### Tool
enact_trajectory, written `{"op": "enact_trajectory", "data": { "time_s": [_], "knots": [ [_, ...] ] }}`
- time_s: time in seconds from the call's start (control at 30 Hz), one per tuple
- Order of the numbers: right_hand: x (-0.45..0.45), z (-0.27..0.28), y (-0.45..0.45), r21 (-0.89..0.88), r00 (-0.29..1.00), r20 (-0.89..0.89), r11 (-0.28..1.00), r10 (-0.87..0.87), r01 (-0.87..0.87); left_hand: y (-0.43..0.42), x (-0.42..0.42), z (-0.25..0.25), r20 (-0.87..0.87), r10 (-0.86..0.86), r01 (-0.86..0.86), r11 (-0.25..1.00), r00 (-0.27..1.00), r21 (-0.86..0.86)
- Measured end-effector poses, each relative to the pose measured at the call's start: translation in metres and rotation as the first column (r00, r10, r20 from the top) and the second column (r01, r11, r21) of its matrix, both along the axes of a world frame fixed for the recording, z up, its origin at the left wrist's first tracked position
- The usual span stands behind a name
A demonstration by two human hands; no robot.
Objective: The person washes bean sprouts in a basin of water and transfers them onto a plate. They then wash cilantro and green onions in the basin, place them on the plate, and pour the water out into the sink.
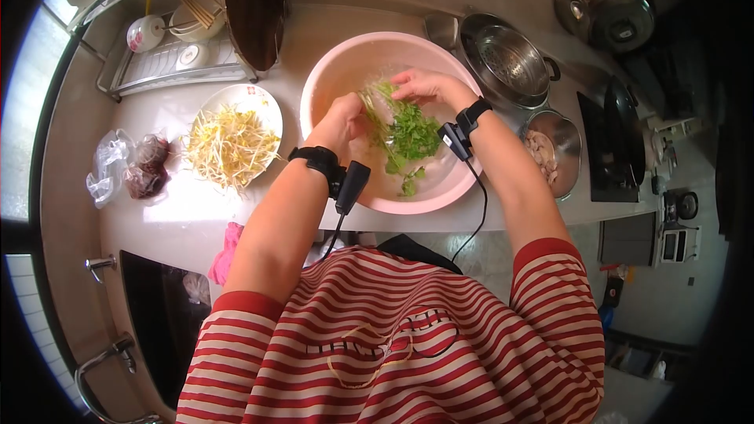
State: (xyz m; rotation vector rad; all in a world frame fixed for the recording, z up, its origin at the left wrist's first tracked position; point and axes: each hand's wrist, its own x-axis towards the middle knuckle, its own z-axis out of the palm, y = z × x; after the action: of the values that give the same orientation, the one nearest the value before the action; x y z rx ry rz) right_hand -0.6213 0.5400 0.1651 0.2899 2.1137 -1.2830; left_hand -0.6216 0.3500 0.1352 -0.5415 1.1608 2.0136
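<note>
A bunch of cilantro (414, 132) with pale green stems lies in a large pink basin (314, 71) on the counter. At the stem end, on the left side of the bunch, my left hand (344, 118) is closed; its fingertips are partly hidden by the hand. My right hand (426, 86) reaches in from the right, its fingers bent and pinching the stems near the top of the bunch. A few loose leaves (410, 180) rest lower in the basin. The basin seems to hold water, though its level is hard to make out.
Left of the basin is a plate of bean sprouts (232, 141), then plastic bags (148, 165) with dark contents. To the right stand a steel colander (506, 59) and a metal bowl of meat pieces (561, 149), beside a stove (601, 145). A dish rack (173, 71) stands at the back left.
</note>
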Motion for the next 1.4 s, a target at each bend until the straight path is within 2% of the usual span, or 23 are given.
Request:
{"op": "enact_trajectory", "data": {
  "time_s": [0.07, 0.1, 0.17, 0.2, 0.27, 0.37, 0.5, 0.57, 0.6, 0.67, 0.7, 0.73, 0.8, 0.93, 0.97, 1.03, 1.1, 1.13, 1.2, 1.23, 1.27, 1.33, 1.4],
  "knots": [
    [0.001, 0.0, -0.003, 0.105, 0.982, -0.079, 0.978, -0.174, 0.182, 0.001, 0.003, -0.001, -0.016, 0.007, -0.007, 0.999, 1.0, 0.038],
    [0.001, 0.002, -0.006, 0.104, 0.982, -0.081, 0.978, -0.172, 0.18, -0.001, 0.005, 0.004, -0.035, 0.018, -0.016, 0.997, 0.999, 0.075],
    [0.007, 0.003, -0.011, 0.106, 1.0, -0.008, 0.994, -0.007, 0.008, 0.001, -0.006, -0.016, -0.009, 0.011, -0.01, 0.994, 1.0, 0.113],
    [0.001, -0.006, -0.003, 0.105, 1.0, -0.005, 0.994, -0.007, 0.008, 0.002, -0.007, -0.016, 0.019, 0.001, -0.004, 0.988, 1.0, 0.153],
    [-0.012, -0.02, 0.01, -0.001, 0.989, 0.079, 0.992, 0.129, -0.129, 0.0, 0.004, -0.002, 0.01, -0.008, 0.007, 0.991, 1.0, 0.134],
    [-0.006, -0.011, 0.007, 0.095, 0.998, 0.019, 0.994, 0.057, -0.059, -0.003, 0.002, 0.002, -0.005, -0.045, 0.046, 0.995, 0.999, 0.09],
    [0.011, 0.007, -0.017, 0.079, 1.0, -0.001, 0.997, -0.005, 0.005, -0.004, 0.01, 0.019, 0.005, -0.137, 0.136, 0.99, 0.991, 0.037],
    [0.018, 0.009, -0.029, 0.129, 0.969, -0.168, 0.979, 0.181, -0.16, -0.002, -0.003, -0.007, 0.01, -0.163, 0.161, 0.981, 0.987, 0.109],
    [0.014, 0.002, -0.025, 0.129, 0.969, -0.17, 0.979, 0.18, -0.16, -0.002, -0.006, -0.01, 0.016, -0.191, 0.184, 0.966, 0.982, 0.181],
    [0.01, -0.004, -0.024, 0.259, 0.938, -0.176, 0.934, 0.297, -0.247, -0.001, -0.005, -0.013, 0.002, -0.162, 0.159, 0.972, 0.987, 0.174],
    [0.01, 0.003, -0.019, 0.218, 0.957, -0.101, 0.945, 0.271, -0.244, -0.002, -0.004, -0.01, -0.012, -0.132, 0.132, 0.977, 0.991, 0.167],
    [0.01, 0.006, -0.018, 0.22, 0.956, -0.101, 0.943, 0.275, -0.248, -0.001, -0.007, -0.015, -0.012, -0.127, 0.127, 0.977, 0.992, 0.168],
    [0.011, 0.008, -0.014, 0.075, 0.992, 0.038, 0.989, 0.123, -0.125, 0.0, -0.012, -0.026, 0.018, -0.081, 0.08, 0.996, 0.997, 0.046],
    [0.008, 0.0, -0.002, 0.116, 0.995, 0.016, 0.988, 0.098, -0.1, -0.002, -0.003, -0.011, 0.028, -0.013, 0.015, 0.997, 1.0, -0.074],
    [0.008, 0.001, -0.001, 0.116, 0.995, 0.016, 0.988, 0.1, -0.101, -0.003, -0.003, -0.012, -0.02, 0.0, -0.003, 0.992, 1.0, -0.129],
    [0.009, 0.001, 0.001, 0.072, 0.999, 0.049, 0.997, -0.018, 0.014, -0.004, -0.006, -0.015, -0.066, 0.011, -0.023, 0.983, 0.998, -0.183],
    [0.012, 0.009, 0.0, 0.096, 0.998, 0.064, 0.995, -0.028, 0.022, -0.005, -0.009, -0.014, -0.026, 0.056, -0.061, 0.936, 0.998, -0.347],
    [0.013, 0.013, -0.003, 0.118, 0.997, 0.071, 0.993, -0.037, 0.029, -0.005, -0.006, -0.015, -0.022, 0.058, -0.062, 0.935, 0.998, -0.348],
    [0.009, 0.008, -0.003, 0.091, 0.997, 0.066, 0.995, -0.042, 0.036, -0.003, -0.003, -0.015, -0.187, 0.138, -0.175, 0.964, 0.973, -0.201],
    [0.008, 0.006, -0.001, 0.07, 0.997, 0.061, 0.996, -0.054, 0.05, -0.001, -0.004, -0.013, -0.187, 0.137, -0.174, 0.964, 0.973, -0.203],
    [0.006, 0.003, -0.002, 0.069, 0.996, 0.064, 0.996, -0.056, 0.051, 0.003, -0.005, -0.01, -0.219, 0.083, -0.126, 0.974, 0.972, -0.186],
    [0.002, -0.005, -0.008, -0.084, 0.993, 0.076, 0.992, -0.09, 0.096, 0.005, -0.002, -0.007, -0.247, 0.036, -0.08, 0.982, 0.968, -0.172],
    [0.0, -0.004, -0.017, -0.095, 0.995, 0.091, 0.994, -0.046, 0.055, 0.003, -0.001, -0.004, -0.314, -0.154, 0.117, 0.984, 0.937, -0.135]
  ]
}}
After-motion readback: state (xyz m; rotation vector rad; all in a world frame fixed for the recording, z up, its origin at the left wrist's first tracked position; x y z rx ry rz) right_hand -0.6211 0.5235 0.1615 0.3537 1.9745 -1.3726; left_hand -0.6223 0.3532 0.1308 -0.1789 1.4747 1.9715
